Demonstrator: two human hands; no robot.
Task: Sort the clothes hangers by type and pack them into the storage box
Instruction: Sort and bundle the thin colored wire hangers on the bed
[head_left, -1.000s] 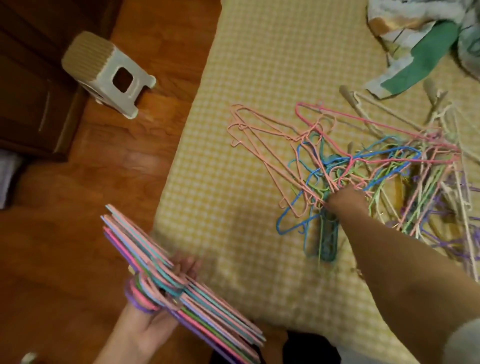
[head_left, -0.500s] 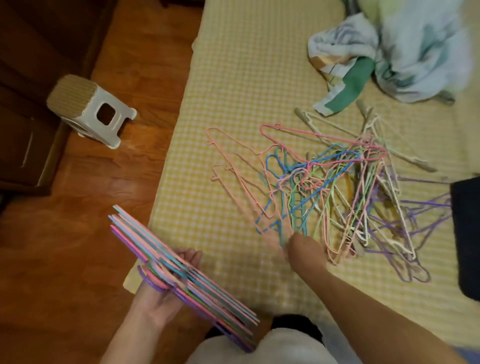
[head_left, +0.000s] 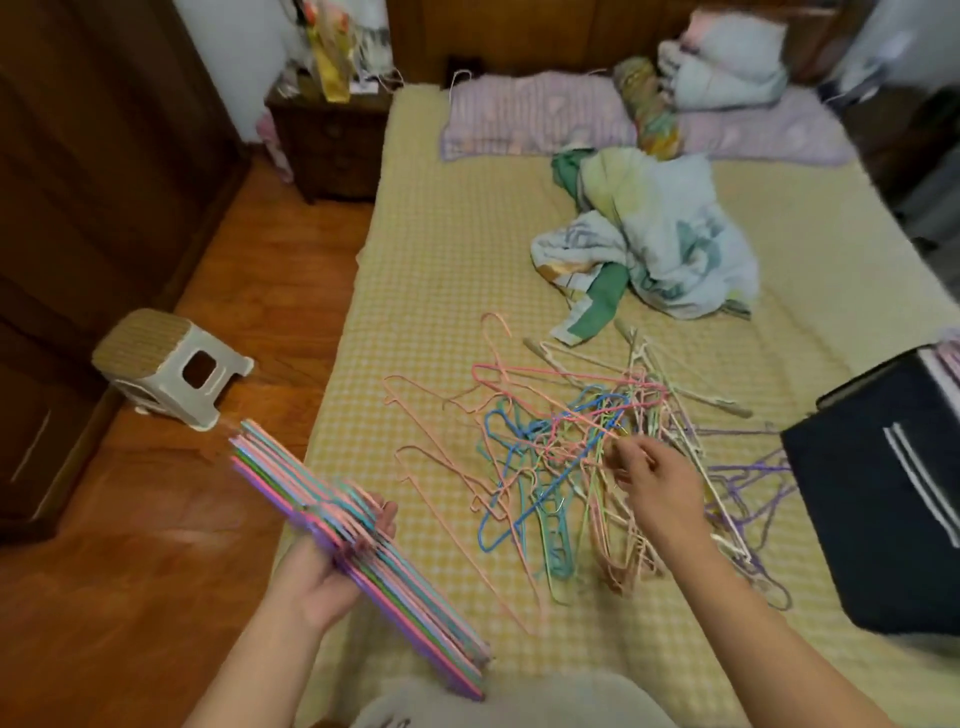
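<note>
A tangled pile of thin wire hangers (head_left: 566, 457) in pink, blue, green, purple and white lies on the yellow checked bed (head_left: 441, 270). My left hand (head_left: 332, 566) holds a neat stack of flat pastel hangers (head_left: 358, 551) over the bed's left edge. My right hand (head_left: 649, 478) hovers over the pile's middle, its fingers pinched around thin wires; the exact hold is blurred. The dark storage box (head_left: 883, 493) stands on the bed at the right, with pale hangers showing at its far corner.
A crumpled light blue and green blanket (head_left: 654, 244) lies beyond the pile. Lilac pillows (head_left: 545, 114) rest at the headboard. On the wooden floor to the left stands a small white stool (head_left: 171, 369). A dark nightstand (head_left: 327, 140) and wardrobe line the left side.
The view has tilted up, showing the whole bed and the box. My right hand has lifted from the pile's near edge to its middle. The stack in my left hand stays held.
</note>
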